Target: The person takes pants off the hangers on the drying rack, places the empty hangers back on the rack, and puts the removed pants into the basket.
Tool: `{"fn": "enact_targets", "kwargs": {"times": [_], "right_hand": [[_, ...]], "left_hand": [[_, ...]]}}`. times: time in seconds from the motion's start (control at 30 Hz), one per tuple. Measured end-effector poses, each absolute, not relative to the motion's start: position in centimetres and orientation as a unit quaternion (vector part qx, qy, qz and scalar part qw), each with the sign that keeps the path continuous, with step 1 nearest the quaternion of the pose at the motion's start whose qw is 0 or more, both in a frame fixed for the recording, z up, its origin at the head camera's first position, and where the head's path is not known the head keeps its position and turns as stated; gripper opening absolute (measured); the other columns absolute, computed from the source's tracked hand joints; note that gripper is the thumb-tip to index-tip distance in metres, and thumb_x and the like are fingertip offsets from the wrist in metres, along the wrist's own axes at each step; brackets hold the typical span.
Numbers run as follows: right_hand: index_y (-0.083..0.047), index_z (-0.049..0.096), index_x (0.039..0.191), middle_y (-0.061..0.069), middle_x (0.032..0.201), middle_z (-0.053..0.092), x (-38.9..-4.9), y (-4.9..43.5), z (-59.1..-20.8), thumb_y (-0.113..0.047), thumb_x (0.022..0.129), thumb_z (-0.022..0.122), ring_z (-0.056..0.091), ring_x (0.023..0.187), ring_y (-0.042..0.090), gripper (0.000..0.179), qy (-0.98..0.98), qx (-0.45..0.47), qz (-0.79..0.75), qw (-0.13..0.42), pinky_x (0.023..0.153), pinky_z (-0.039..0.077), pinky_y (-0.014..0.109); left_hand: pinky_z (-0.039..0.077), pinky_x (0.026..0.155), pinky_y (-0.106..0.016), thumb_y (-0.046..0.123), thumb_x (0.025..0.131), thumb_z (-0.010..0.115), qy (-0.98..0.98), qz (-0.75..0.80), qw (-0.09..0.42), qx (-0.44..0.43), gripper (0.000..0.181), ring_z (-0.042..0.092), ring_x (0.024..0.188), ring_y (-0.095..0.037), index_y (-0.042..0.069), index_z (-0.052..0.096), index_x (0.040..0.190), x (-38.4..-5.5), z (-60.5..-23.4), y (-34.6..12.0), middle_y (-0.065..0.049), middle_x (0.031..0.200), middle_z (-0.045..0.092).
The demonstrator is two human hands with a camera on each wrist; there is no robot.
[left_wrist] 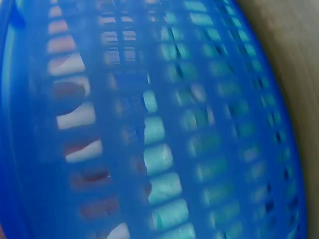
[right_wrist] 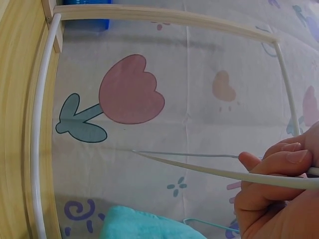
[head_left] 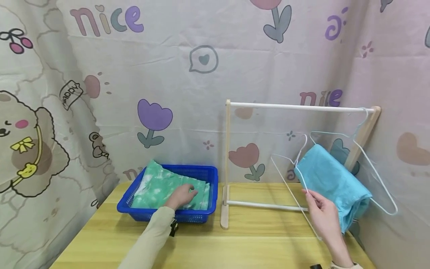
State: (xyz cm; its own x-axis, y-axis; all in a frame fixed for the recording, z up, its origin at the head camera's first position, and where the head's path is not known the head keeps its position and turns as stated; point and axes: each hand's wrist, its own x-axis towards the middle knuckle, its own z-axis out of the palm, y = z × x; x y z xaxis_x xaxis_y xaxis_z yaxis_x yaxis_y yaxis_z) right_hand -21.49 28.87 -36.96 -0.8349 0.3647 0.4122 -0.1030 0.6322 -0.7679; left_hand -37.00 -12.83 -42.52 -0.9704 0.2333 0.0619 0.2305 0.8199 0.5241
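My right hand (head_left: pixel 323 213) grips a white clothes hanger (head_left: pixel 285 179) by one side, holding it tilted in front of the drying rack (head_left: pixel 227 149). In the right wrist view, curled fingers (right_wrist: pixel 279 162) lie around the hanger's white bar (right_wrist: pixel 224 172). My left hand (head_left: pixel 182 195) is over a green-and-white patterned cloth (head_left: pixel 154 186), its fingers loosely bent; whether they touch the fabric is unclear. That folded cloth lies in a blue plastic basket (head_left: pixel 215 186). The left wrist view shows mainly the blurred basket wall (left_wrist: pixel 124 99), with green fabric behind its slots and the hand's fingers hidden.
At the rack's right end a pale blue hanger (head_left: pixel 379 175) hangs from the white top rail (head_left: pixel 295 107), bearing a folded turquoise cloth (head_left: pixel 330 179). A lower rail (head_left: pixel 265 205) runs near the wooden table (head_left: pixel 255 250). Patterned curtain (head_left: pixel 188 112) surrounds the back and sides.
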Motion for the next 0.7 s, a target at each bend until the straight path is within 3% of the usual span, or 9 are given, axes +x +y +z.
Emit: {"fn": "enact_targets", "kwargs": {"times": [0.1,0.27,0.47,0.7], "right_hand": [[-0.003,0.065,0.126,0.008,0.097,0.065,-21.6,28.7,-37.0,-0.033,0.105,0.046,0.038,0.053,0.009,0.041,-0.859,-0.076,0.426,0.273,0.046,0.035,0.028],[-0.004,0.065,0.126,-0.001,0.070,0.054,-21.5,28.7,-36.9,-0.031,0.104,0.047,0.039,0.051,0.008,0.039,-0.857,-0.077,0.430,0.274,0.044,0.035,0.028],[-0.003,0.064,0.126,-0.002,0.066,0.054,-21.4,28.7,-36.7,-0.026,0.104,0.046,0.043,0.052,0.008,0.036,-0.851,-0.072,0.441,0.275,0.044,0.036,0.028],[-0.003,0.064,0.126,-0.002,0.059,0.048,-21.2,28.8,-36.4,-0.022,0.104,0.046,0.041,0.048,0.008,0.034,-0.846,-0.061,0.452,0.275,0.042,0.035,0.029]], "left_hand": [[0.050,0.093,-0.052,0.029,0.102,0.052,0.945,0.304,-0.039,0.112,0.041,0.062,0.113,-0.035,-0.001,0.060,0.129,-37.1,-42.7,-11.8,-0.018,0.129,0.062],[0.053,0.086,-0.048,0.033,0.100,0.055,0.925,0.350,-0.091,0.118,0.041,0.065,0.105,-0.032,0.001,0.064,0.124,-37.2,-42.7,-9.6,-0.018,0.124,0.066],[0.051,0.094,-0.050,0.043,0.097,0.058,0.905,0.387,-0.096,0.146,0.050,0.062,0.115,-0.034,0.003,0.062,0.127,-37.4,-42.6,-7.5,-0.018,0.126,0.065],[0.053,0.092,-0.045,0.042,0.099,0.056,0.889,0.412,-0.099,0.173,0.044,0.064,0.109,-0.025,0.009,0.063,0.127,-37.8,-42.4,-6.0,-0.010,0.120,0.068]]}}
